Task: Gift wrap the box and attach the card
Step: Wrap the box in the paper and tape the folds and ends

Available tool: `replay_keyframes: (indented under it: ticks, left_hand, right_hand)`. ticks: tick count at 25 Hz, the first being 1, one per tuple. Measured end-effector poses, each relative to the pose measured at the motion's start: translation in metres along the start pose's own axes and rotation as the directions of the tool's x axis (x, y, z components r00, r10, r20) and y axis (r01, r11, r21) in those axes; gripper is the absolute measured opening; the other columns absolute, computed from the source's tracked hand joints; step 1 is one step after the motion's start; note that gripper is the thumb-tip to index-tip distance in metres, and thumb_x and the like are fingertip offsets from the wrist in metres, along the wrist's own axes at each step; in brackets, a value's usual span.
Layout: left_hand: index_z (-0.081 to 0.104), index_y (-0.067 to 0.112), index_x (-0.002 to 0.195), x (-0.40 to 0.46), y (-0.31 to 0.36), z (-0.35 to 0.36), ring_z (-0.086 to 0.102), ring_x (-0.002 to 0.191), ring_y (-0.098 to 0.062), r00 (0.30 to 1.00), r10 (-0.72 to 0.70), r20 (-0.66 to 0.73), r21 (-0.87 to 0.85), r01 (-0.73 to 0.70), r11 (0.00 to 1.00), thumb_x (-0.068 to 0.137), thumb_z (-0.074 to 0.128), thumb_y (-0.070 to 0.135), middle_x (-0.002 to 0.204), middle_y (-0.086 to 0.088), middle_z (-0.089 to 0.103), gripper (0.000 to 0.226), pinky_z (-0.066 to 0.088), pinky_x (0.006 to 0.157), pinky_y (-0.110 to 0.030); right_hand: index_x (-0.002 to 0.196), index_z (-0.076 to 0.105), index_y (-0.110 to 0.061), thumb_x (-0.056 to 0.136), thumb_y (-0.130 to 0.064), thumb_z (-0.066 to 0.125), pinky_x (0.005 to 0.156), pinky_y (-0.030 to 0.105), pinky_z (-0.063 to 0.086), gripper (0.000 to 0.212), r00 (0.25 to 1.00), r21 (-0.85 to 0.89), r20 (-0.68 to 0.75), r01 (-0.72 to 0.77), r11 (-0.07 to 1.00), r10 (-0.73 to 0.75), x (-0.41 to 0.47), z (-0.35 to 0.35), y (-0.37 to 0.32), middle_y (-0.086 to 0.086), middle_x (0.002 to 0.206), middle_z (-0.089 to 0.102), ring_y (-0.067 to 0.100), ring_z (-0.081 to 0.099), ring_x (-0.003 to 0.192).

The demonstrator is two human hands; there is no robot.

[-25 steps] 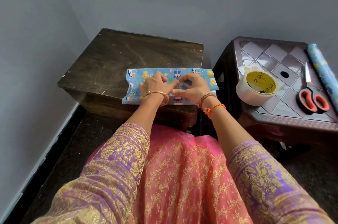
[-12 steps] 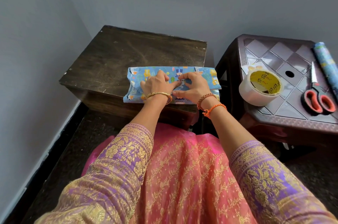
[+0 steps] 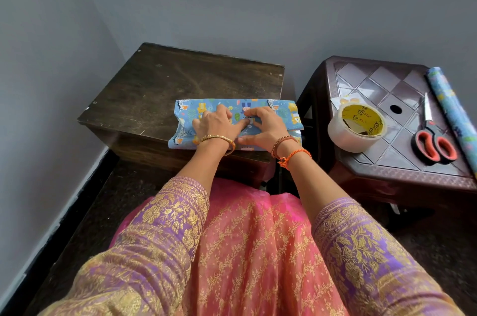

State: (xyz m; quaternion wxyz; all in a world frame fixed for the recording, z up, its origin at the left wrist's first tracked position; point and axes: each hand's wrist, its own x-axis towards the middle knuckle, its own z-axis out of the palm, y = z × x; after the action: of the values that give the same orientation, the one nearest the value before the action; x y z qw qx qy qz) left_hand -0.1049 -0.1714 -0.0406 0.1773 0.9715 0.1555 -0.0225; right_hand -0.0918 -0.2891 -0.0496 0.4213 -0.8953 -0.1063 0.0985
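Observation:
The box (image 3: 286,112), covered in blue cartoon-print wrapping paper, lies at the front right of a dark wooden table (image 3: 160,91). Both paper ends stick out past the box and stand open. My left hand (image 3: 215,126) and my right hand (image 3: 263,126) lie on top of the box side by side. Their fingertips meet at a small piece of clear tape on the paper seam and press on it. A small pale card (image 3: 347,100) peeks out behind the tape roll on the stool.
A brown plastic stool (image 3: 374,78) stands to the right. It carries a roll of clear tape (image 3: 357,126), red-handled scissors (image 3: 435,144) and a roll of the same wrapping paper (image 3: 450,106). Grey walls close the left and back. My pink and purple garment fills the foreground.
Both hands stay on top of the box at the seam; the fingertips have drawn closer together over the tape. The view has shifted slightly.

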Motion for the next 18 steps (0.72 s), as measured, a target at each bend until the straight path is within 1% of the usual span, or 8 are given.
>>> replay_keyframes:
  ticks: [2, 6, 9, 11, 13, 15, 16, 18]
  left_hand:
    - [0.050, 0.018, 0.113, -0.001, 0.002, 0.000, 0.048, 0.111, -0.025, 1.000, -0.008, -0.010, 0.020, 0.008, 1.000, 0.083, 0.048, 0.060, 0.113, -0.008, 0.057, 0.052, 0.032, 0.094, -0.040]
    - [0.051, 0.015, 0.114, 0.000, 0.006, 0.006, 0.048, 0.112, -0.025, 0.998, -0.020, -0.057, 0.050, 0.023, 0.998, 0.089, 0.043, 0.054, 0.112, -0.008, 0.060, 0.047, 0.031, 0.094, -0.040]
    - [0.050, 0.012, 0.115, -0.001, 0.010, 0.004, 0.048, 0.112, -0.026, 0.997, -0.020, -0.074, 0.064, 0.024, 0.998, 0.097, 0.034, 0.041, 0.111, -0.011, 0.061, 0.037, 0.031, 0.093, -0.042]
    - [0.050, 0.011, 0.115, -0.003, 0.005, 0.000, 0.048, 0.112, -0.028, 0.999, 0.021, -0.048, 0.023, -0.020, 1.000, 0.099, 0.029, 0.034, 0.111, -0.013, 0.060, 0.035, 0.032, 0.093, -0.043]
    - [0.051, 0.013, 0.118, -0.009, -0.004, -0.004, 0.046, 0.114, -0.028, 0.994, 0.099, -0.044, -0.004, -0.099, 0.995, 0.100, 0.029, 0.030, 0.116, -0.011, 0.057, 0.033, 0.032, 0.094, -0.043]
    - [0.051, 0.017, 0.122, -0.018, -0.013, -0.006, 0.043, 0.118, -0.027, 0.981, 0.182, -0.060, 0.027, -0.181, 0.983, 0.099, 0.033, 0.027, 0.124, -0.009, 0.050, 0.031, 0.034, 0.095, -0.042]
    - [0.049, 0.019, 0.127, -0.024, -0.017, -0.006, 0.040, 0.120, -0.027, 0.973, 0.222, -0.061, 0.074, -0.217, 0.973, 0.098, 0.034, 0.027, 0.129, -0.009, 0.044, 0.033, 0.034, 0.096, -0.041]
    - [0.041, 0.018, 0.135, -0.036, -0.017, -0.004, 0.033, 0.126, -0.027, 0.964, 0.263, -0.042, 0.173, -0.252, 0.952, 0.098, 0.034, 0.028, 0.137, -0.010, 0.036, 0.039, 0.035, 0.099, -0.040]
  right_hand:
    - [0.122, 0.051, -0.010, 0.061, -0.016, 0.084, 0.105, 0.032, 0.039, 0.069, 1.000, -0.050, -0.005, 0.001, 0.999, -0.001, 0.001, 0.001, 0.000, 0.007, 0.127, 0.046, 0.019, 0.045, 0.119]
    - [0.127, 0.046, -0.010, 0.060, -0.011, 0.083, 0.101, 0.033, 0.039, 0.076, 0.997, -0.269, 0.040, 0.074, 0.960, -0.066, 0.000, 0.000, 0.000, 0.010, 0.129, 0.043, 0.025, 0.043, 0.119]
    - [0.136, 0.035, -0.012, 0.065, -0.004, 0.078, 0.101, 0.034, 0.038, 0.083, 0.994, -0.327, 0.098, 0.081, 0.941, -0.051, -0.005, -0.002, -0.006, 0.010, 0.136, 0.036, 0.026, 0.039, 0.124]
    - [0.139, 0.028, -0.009, 0.070, -0.002, 0.074, 0.101, 0.034, 0.036, 0.083, 0.991, -0.313, 0.122, 0.094, 0.945, -0.058, -0.010, -0.001, -0.011, 0.012, 0.140, 0.031, 0.027, 0.036, 0.127]
    - [0.138, 0.029, -0.007, 0.077, -0.001, 0.067, 0.102, 0.035, 0.037, 0.072, 0.992, -0.307, 0.042, 0.123, 0.944, -0.116, -0.022, 0.006, -0.010, 0.015, 0.142, 0.027, 0.030, 0.036, 0.128]
    - [0.132, 0.040, -0.006, 0.080, 0.005, 0.058, 0.105, 0.039, 0.037, 0.056, 0.978, -0.363, -0.099, 0.136, 0.922, -0.183, -0.043, 0.017, -0.003, 0.019, 0.140, 0.030, 0.034, 0.031, 0.132]
    - [0.128, 0.047, -0.006, 0.077, 0.008, 0.058, 0.105, 0.042, 0.036, 0.054, 0.962, -0.417, -0.157, 0.142, 0.898, -0.225, -0.056, 0.023, 0.003, 0.022, 0.136, 0.036, 0.038, 0.031, 0.132]
    - [0.116, 0.059, -0.007, 0.058, 0.012, 0.068, 0.097, 0.048, 0.043, 0.062, 0.908, -0.559, -0.260, 0.137, 0.818, -0.330, -0.072, 0.032, 0.016, 0.026, 0.119, 0.053, 0.045, 0.046, 0.120]
